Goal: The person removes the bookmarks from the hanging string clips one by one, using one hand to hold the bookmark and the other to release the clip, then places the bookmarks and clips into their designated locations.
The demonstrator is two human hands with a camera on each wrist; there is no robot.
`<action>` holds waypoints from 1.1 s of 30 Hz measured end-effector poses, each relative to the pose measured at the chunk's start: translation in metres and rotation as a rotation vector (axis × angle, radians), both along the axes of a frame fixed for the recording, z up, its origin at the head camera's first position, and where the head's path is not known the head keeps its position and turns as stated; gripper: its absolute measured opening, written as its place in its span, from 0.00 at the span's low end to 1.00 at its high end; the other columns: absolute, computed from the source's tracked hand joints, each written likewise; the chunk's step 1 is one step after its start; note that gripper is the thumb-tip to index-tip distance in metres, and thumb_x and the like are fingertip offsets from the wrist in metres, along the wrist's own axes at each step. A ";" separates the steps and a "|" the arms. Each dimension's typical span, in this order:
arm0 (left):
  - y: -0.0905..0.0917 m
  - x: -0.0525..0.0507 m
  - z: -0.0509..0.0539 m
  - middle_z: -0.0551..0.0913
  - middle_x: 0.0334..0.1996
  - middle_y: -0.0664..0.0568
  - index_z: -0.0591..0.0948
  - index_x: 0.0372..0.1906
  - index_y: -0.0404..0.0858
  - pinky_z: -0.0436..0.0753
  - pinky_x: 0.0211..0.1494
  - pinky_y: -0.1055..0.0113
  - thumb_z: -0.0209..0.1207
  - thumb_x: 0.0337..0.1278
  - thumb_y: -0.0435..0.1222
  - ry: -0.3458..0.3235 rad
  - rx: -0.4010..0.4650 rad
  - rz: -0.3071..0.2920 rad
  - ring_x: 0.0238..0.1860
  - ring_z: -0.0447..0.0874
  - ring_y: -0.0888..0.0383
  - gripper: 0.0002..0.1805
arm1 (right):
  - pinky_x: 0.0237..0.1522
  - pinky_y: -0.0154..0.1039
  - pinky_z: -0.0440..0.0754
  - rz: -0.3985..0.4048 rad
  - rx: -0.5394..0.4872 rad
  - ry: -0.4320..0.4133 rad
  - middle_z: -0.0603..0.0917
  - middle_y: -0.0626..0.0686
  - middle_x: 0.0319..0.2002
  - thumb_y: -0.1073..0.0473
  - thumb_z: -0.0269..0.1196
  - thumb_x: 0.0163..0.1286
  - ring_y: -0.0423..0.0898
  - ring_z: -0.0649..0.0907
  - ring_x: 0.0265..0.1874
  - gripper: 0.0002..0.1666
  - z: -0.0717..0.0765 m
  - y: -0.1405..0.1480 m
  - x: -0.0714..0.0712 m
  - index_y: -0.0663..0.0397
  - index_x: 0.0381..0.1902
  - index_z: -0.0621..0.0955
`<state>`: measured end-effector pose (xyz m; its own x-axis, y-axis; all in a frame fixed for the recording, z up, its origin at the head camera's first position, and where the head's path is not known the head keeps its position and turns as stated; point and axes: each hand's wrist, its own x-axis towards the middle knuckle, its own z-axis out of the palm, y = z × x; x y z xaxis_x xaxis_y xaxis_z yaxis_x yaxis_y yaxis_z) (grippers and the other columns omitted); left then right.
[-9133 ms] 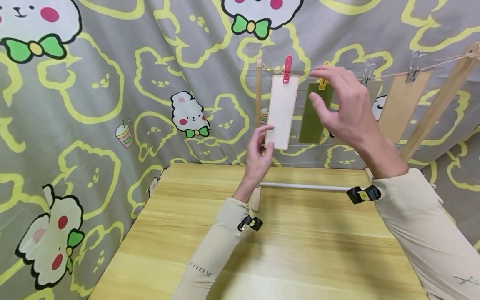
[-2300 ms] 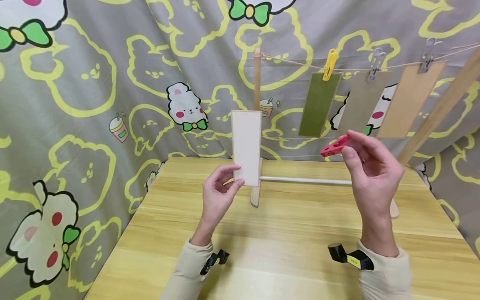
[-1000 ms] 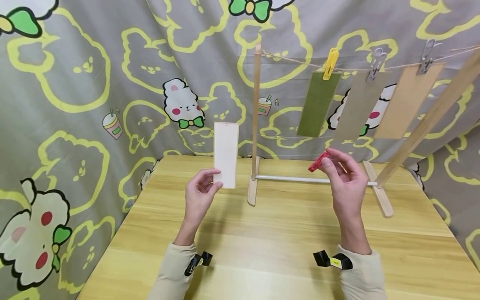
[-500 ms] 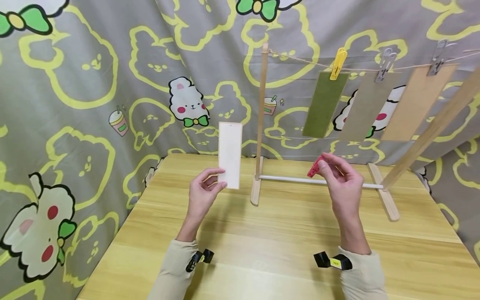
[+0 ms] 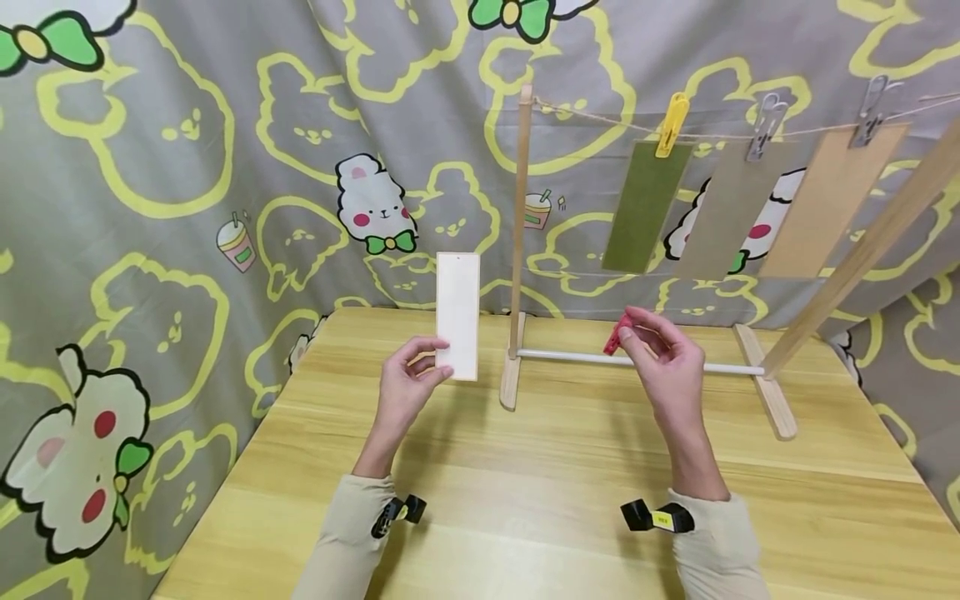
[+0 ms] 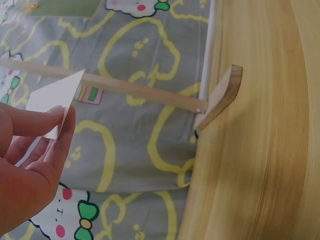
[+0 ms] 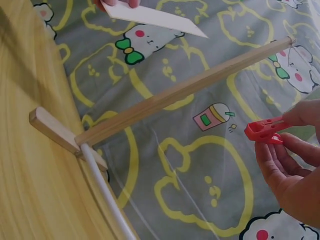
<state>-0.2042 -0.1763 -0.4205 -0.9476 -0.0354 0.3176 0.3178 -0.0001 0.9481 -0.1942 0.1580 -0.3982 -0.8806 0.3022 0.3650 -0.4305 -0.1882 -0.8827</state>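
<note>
The right hand (image 5: 667, 358) hides the red clip (image 5: 616, 335) (partly).

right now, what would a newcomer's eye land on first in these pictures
Probably the boldly patterned curtain at the back. Next, in the head view, the white card in the left hand, left of the rack, and the red clip in the right hand, below the hanging green card. The yellow clip gripping that card on the string also stands out.

text: none legible | small yellow rectangular label (image 5: 662, 519) on black right-wrist camera (image 5: 637, 514): marks too small to read
</note>
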 end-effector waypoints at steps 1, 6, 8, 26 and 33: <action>0.000 0.000 0.000 0.82 0.50 0.34 0.83 0.48 0.23 0.89 0.45 0.64 0.65 0.47 0.10 -0.003 -0.004 0.001 0.40 0.87 0.53 0.20 | 0.50 0.31 0.85 0.003 0.002 -0.004 0.87 0.57 0.44 0.76 0.67 0.65 0.45 0.87 0.43 0.18 -0.001 0.000 0.000 0.76 0.53 0.83; -0.002 -0.002 -0.002 0.82 0.50 0.34 0.82 0.47 0.22 0.89 0.46 0.63 0.64 0.48 0.10 -0.009 -0.004 -0.001 0.40 0.87 0.53 0.19 | 0.47 0.31 0.86 0.008 0.018 -0.019 0.86 0.56 0.43 0.74 0.70 0.64 0.46 0.87 0.43 0.17 -0.006 -0.001 -0.003 0.70 0.52 0.85; -0.003 -0.004 -0.003 0.82 0.51 0.34 0.82 0.47 0.23 0.89 0.46 0.63 0.64 0.48 0.10 -0.011 -0.006 -0.006 0.41 0.87 0.54 0.19 | 0.46 0.31 0.86 0.010 0.028 -0.023 0.86 0.56 0.42 0.74 0.70 0.64 0.46 0.87 0.43 0.18 -0.007 -0.002 -0.004 0.69 0.52 0.85; -0.011 -0.012 -0.019 0.82 0.53 0.34 0.82 0.49 0.22 0.88 0.44 0.68 0.65 0.47 0.10 -0.084 -0.066 0.004 0.43 0.87 0.49 0.21 | 0.42 0.29 0.86 0.000 0.188 -0.087 0.86 0.59 0.41 0.72 0.71 0.64 0.43 0.86 0.40 0.18 -0.032 -0.013 -0.017 0.71 0.51 0.84; -0.016 -0.016 -0.025 0.82 0.52 0.34 0.83 0.49 0.24 0.87 0.40 0.71 0.66 0.49 0.12 -0.105 -0.095 -0.014 0.41 0.86 0.47 0.20 | 0.44 0.28 0.85 0.008 0.229 -0.108 0.84 0.68 0.47 0.72 0.71 0.64 0.42 0.85 0.42 0.21 -0.038 -0.018 -0.019 0.70 0.55 0.83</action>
<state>-0.2201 -0.1918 -0.4457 -0.9760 0.0037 0.2177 0.2172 0.0880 0.9722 -0.2136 0.1403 -0.4362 -0.9203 0.2152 0.3266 -0.3305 0.0186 -0.9436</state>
